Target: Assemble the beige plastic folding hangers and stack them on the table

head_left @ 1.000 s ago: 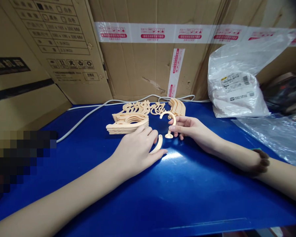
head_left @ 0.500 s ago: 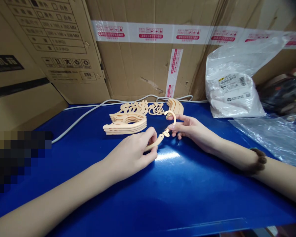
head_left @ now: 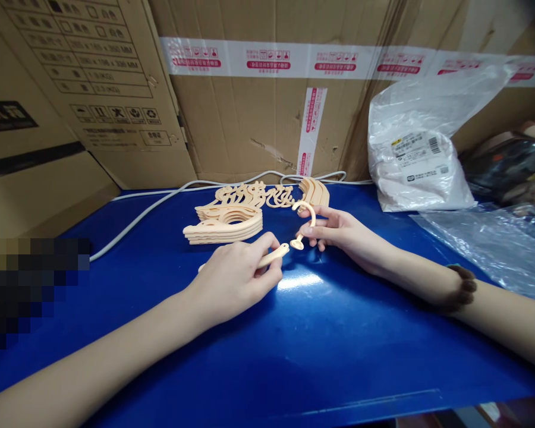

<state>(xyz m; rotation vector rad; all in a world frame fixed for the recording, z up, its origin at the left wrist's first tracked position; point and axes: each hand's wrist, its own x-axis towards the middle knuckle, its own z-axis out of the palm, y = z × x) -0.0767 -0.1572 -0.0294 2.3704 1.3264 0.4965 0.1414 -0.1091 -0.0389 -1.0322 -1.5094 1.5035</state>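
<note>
My left hand (head_left: 243, 270) is closed round a beige plastic hanger arm (head_left: 274, 255); its holed end sticks out past my fingertips towards the right, and much of its length is hidden under the hand. Between the thumb and fingers of my right hand (head_left: 332, 229) is a beige hanger hook (head_left: 311, 215), curve up, with a round flat base at its lower end. A small gap separates that base from the arm's end. Behind my left hand lies a stack of matching hanger arms (head_left: 225, 224).
Several loose hooks (head_left: 245, 193) lie at the back, beside another stack of curved arms (head_left: 315, 193). A white cable (head_left: 147, 223) runs along the cardboard boxes (head_left: 249, 119). At the right stand a white plastic bag (head_left: 419, 166) and flat clear plastic film (head_left: 494, 249) on the blue table (head_left: 339, 356).
The hanger arm in my left hand has turned and drawn slightly left, so the gap to the hook's base is wider. My right hand keeps its hold on the hook.
</note>
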